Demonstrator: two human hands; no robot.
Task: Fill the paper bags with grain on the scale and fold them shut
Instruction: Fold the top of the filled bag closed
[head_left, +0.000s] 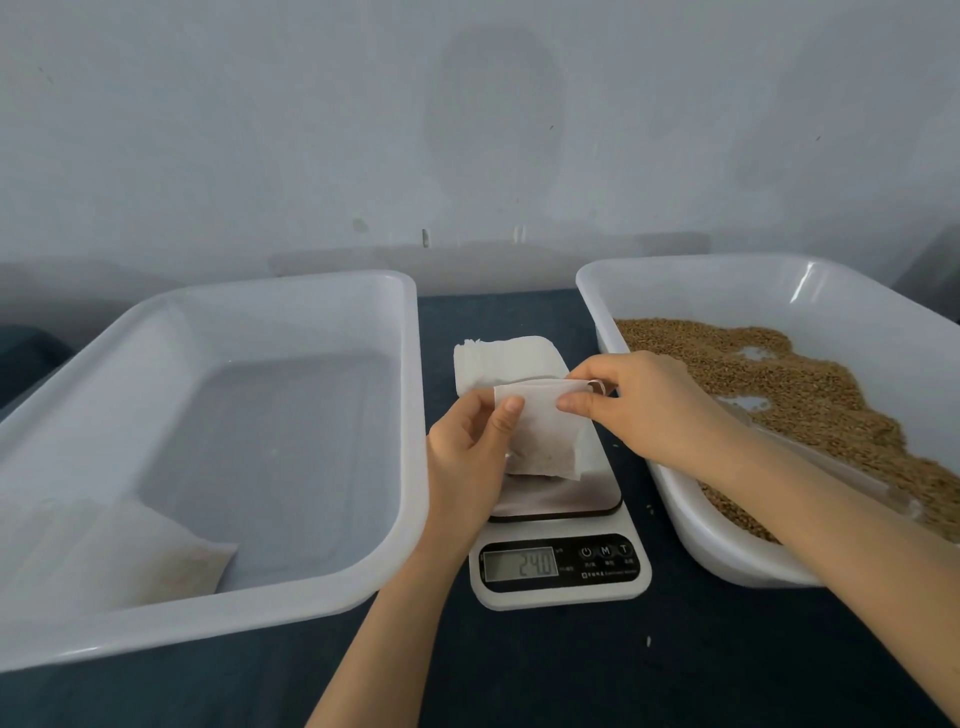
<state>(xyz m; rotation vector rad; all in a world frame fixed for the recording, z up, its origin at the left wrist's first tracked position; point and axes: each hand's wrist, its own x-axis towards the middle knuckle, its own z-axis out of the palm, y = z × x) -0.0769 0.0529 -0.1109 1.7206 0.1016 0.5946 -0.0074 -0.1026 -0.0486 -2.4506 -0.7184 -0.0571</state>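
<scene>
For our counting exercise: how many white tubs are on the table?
2: the left tub, left of the scale, holds a filled bag; the right tub holds grain. None seems hidden.

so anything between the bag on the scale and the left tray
Nothing loose. Only the left white plastic tray's own raised rim lies in the path of the small white paper bag, which the left hand and right hand pinch on the white digital scale.

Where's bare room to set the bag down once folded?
The left tray's floor is mostly bare, between its far wall and the filled bag in its near-left corner. Also bare: tablecloth in front of the scale. Crowded: platform under left hand, right hand and held bag, bag stack behind, grain tray.
</scene>
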